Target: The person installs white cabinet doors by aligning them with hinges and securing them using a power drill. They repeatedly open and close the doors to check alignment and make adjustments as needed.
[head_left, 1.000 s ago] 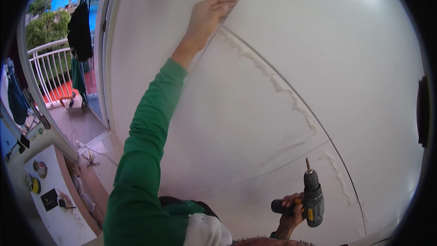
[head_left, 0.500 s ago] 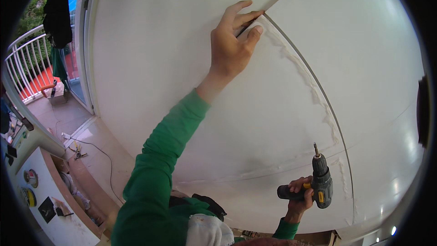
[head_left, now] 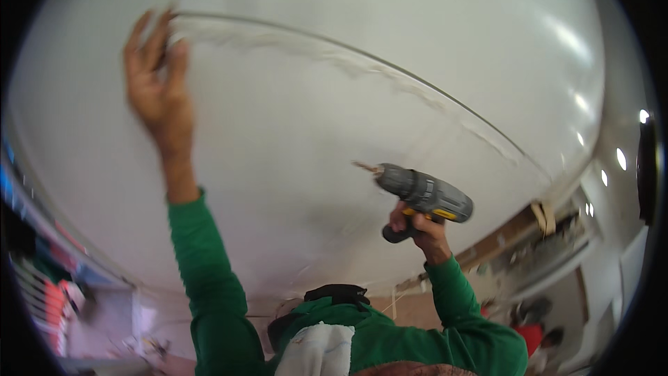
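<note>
Rough white filler [head_left: 341, 61] edged the gap [head_left: 313, 34], which looked unfilled; your left hand [head_left: 161, 90] spread at its left end, your right hand [head_left: 428, 231] gripped a drill [head_left: 424, 191] below.

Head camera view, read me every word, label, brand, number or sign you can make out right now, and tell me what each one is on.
Nothing can be read.
Drill in the right hand: a yellow patch and pale marks on its grey body, too small and blurred to read.
White surface by the left hand: no writing visible.
</note>
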`<state>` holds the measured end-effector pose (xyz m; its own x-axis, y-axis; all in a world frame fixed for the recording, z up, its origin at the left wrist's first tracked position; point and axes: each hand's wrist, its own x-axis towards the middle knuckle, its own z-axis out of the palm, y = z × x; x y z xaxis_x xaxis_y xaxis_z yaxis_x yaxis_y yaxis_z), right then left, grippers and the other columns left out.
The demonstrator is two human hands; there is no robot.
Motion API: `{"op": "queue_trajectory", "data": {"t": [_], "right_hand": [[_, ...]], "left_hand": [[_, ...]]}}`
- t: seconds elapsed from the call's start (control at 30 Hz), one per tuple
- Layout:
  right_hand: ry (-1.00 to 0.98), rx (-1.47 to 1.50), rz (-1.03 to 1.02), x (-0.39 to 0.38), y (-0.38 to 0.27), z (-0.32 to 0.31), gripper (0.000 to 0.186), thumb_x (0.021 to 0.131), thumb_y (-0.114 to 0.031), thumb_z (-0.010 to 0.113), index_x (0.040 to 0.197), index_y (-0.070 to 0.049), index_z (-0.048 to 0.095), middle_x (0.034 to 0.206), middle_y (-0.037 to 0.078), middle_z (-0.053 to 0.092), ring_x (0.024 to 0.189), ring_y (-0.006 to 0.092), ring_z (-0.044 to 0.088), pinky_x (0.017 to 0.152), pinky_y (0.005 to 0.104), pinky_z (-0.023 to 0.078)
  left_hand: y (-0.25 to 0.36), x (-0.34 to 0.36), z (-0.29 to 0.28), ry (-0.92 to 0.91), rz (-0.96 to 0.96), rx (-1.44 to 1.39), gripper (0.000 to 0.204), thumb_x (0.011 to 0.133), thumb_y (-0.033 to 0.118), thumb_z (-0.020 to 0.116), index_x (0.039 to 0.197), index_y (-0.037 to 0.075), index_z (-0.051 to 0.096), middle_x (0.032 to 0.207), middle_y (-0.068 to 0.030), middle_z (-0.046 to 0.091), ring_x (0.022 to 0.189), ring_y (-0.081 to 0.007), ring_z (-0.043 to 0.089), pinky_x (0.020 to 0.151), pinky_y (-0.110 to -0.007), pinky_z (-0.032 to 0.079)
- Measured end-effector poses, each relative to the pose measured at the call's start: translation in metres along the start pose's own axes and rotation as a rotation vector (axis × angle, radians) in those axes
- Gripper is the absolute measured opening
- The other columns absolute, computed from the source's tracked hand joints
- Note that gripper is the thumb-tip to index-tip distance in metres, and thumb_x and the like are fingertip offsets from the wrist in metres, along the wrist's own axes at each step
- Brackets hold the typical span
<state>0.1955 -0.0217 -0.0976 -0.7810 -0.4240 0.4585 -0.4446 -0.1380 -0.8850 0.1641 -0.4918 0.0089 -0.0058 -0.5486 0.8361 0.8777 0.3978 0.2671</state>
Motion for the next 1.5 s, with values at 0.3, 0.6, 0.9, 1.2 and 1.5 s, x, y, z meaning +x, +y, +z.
{"op": "queue_trajectory", "data": {"t": [0.3, 0.6, 0.9, 1.2, 1.5], "right_hand": [[-0.008, 0.157, -0.003, -0.012, 0.031, 0.008, 0.046, 0.097, -0.030, 0.087, 0.132, -0.006, 0.068, 0.089, 0.008, 0.073, 0.078, 0.0194, 0.070, 0.074, 0.0413, 0.060], [0.133, 0.234, 0.020, -0.047, 0.055, -0.034, 0.042, 0.095, -0.031, 0.089, 0.123, -0.005, 0.072, 0.089, 0.006, 0.072, 0.080, 0.0187, 0.069, 0.078, 0.0406, 0.060], [0.143, 0.185, 0.050, -0.078, 0.084, -0.051, 0.039, 0.098, -0.028, 0.086, 0.124, -0.002, 0.072, 0.090, 0.007, 0.073, 0.083, 0.0184, 0.071, 0.080, 0.0400, 0.060], [0.164, 0.281, 0.006, -0.089, 0.100, -0.049, 0.037, 0.098, -0.025, 0.085, 0.122, 0.000, 0.071, 0.087, 0.008, 0.072, 0.082, 0.0201, 0.070, 0.081, 0.0396, 0.058], [0.202, 0.324, 0.062, -0.080, 0.108, -0.023, 0.039, 0.101, -0.024, 0.081, 0.123, 0.005, 0.069, 0.086, 0.008, 0.071, 0.083, 0.0207, 0.070, 0.084, 0.0401, 0.058]], "left_hand": [[0.021, 0.014, 0.012, 0.001, -0.154, 0.062, 0.051, 0.110, 0.001, 0.057, 0.160, 0.001, 0.049, 0.162, -0.0194, 0.060, 0.147, -0.0261, 0.058, 0.126, -0.037, 0.045], [-0.001, 0.005, 0.023, 0.109, -0.078, 0.035, 0.042, 0.105, -0.002, 0.068, 0.147, -0.006, 0.060, 0.151, -0.0209, 0.067, 0.138, -0.0261, 0.065, 0.120, -0.036, 0.053], [0.011, 0.012, 0.032, 0.332, -0.013, 0.193, 0.040, 0.100, -0.007, 0.067, 0.140, -0.007, 0.066, 0.138, -0.0153, 0.074, 0.129, -0.0251, 0.069, 0.114, -0.035, 0.054], [0.065, -0.002, 0.124, -0.042, 0.513, 0.459, 0.029, 0.097, -0.002, 0.072, 0.119, 0.011, 0.085, 0.118, -0.0023, 0.083, 0.117, -0.0205, 0.070, 0.105, -0.038, 0.052], [0.032, -0.080, 0.158, -0.504, 0.762, 0.552, 0.049, 0.086, 0.004, 0.076, 0.132, 0.020, 0.081, 0.139, -0.0044, 0.071, 0.128, -0.0279, 0.063, 0.111, -0.046, 0.042]]}}
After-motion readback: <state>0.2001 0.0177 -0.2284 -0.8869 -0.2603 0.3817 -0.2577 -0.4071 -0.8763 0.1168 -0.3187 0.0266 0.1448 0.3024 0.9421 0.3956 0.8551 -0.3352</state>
